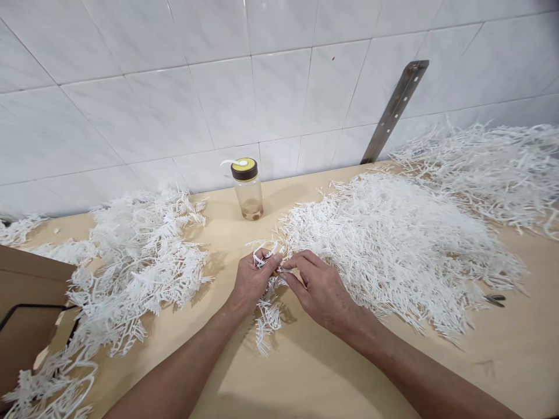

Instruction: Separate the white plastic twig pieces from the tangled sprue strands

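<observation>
Near the middle of the table, my left hand point(254, 278) is closed on a white branched plastic piece point(268, 317), part of which hangs below the fingers while a curled strand rises above them. Close beside it on the right, my right hand point(315, 285) has its thumb and index finger pinched at the same piece's edge; the exact spot between the fingertips is too small to make out. A large heap of thin white pieces point(393, 238) lies just to the right of my hands. Another white pile point(144, 262) is on the left.
A clear bottle point(248, 195) with a yellow and brown lid stands behind my hands. A metal bracket point(395, 113) leans by the tiled wall. Small dark scissors or snips point(495, 300) lie at right. A cardboard box point(30, 302) is at left. More white strands point(493, 169) fill the back right.
</observation>
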Available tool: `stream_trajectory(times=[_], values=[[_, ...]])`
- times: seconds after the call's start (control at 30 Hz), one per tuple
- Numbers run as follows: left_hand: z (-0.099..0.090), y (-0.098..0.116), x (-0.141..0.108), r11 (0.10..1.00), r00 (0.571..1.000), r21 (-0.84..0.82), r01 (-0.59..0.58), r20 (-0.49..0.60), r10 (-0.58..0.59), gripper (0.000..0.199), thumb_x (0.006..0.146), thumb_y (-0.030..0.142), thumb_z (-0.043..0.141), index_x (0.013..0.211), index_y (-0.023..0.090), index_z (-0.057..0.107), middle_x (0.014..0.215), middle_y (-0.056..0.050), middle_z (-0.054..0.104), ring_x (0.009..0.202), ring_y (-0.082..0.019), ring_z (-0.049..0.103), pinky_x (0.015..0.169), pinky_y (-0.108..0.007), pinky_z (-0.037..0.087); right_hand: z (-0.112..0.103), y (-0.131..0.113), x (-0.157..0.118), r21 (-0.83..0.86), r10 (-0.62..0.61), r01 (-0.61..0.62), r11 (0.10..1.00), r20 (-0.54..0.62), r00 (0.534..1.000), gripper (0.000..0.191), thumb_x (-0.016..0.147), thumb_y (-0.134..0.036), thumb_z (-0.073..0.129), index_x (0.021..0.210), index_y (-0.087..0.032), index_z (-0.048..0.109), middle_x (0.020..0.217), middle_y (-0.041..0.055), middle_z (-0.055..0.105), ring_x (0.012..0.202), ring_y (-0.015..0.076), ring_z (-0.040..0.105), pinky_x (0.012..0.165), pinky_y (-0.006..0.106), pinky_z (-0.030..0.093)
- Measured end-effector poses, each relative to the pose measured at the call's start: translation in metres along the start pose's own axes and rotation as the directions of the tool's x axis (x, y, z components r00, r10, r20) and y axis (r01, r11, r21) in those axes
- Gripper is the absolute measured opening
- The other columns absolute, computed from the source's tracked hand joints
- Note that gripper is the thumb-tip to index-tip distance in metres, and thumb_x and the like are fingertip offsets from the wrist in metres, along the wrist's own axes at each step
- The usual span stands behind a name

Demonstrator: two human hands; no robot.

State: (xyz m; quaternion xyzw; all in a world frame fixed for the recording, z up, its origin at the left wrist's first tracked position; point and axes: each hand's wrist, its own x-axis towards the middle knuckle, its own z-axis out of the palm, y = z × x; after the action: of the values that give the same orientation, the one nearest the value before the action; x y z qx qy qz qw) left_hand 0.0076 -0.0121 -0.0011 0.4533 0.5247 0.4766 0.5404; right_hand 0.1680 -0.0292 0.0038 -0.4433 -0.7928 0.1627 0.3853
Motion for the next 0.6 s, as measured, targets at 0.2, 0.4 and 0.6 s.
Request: stream_trajectory(times=[0.2,0.4,0.6], values=[[0.001,0.002,-0.002,1.0,1.0,-0.005,0.011,0.006,-0.011,0.04,0.07,0.05,0.077,0.066,0.017,0.054,0.054,0.006,0.048,0.049,-0.007,0.039,0.049,-0.02,0.031,0.004,0.001,0.0,-0.022,-0.041,0.041,0.999,-0.007,0.999,0.012,0.096,-0.016,0.048,0.09,-0.019,0.058,0.091,0.0068,0.062,0.082,0.0185,0.063,0.073,0.032,0.052],[0.002,0.0,-0.002,0.997,1.0,0.08,-0.006,-0.017,0.007,0.041,0.072,0.05,0.074,0.063,0.017,0.052,0.052,0.007,0.045,0.048,-0.007,0.035,0.049,-0.021,0.03,0.008,0.002,0.001,-0.028,-0.117,0.118,0.993,0.025,0.993,0.018,0.096,-0.011,0.041,0.085,-0.018,0.053,0.085,0.0059,0.056,0.074,0.016,0.057,0.069,0.03,0.05],[0.001,-0.003,0.0,0.989,0.996,0.124,-0.082,-0.025,0.086,0.037,0.074,0.048,0.072,0.065,0.016,0.057,0.057,0.004,0.05,0.055,-0.009,0.042,0.054,-0.022,0.035,0.009,-0.008,-0.003,-0.007,-0.223,0.225,0.974,0.114,0.968,0.02,0.095,-0.008,0.037,0.085,-0.018,0.051,0.082,0.0058,0.055,0.075,0.0172,0.053,0.065,0.029,0.048]])
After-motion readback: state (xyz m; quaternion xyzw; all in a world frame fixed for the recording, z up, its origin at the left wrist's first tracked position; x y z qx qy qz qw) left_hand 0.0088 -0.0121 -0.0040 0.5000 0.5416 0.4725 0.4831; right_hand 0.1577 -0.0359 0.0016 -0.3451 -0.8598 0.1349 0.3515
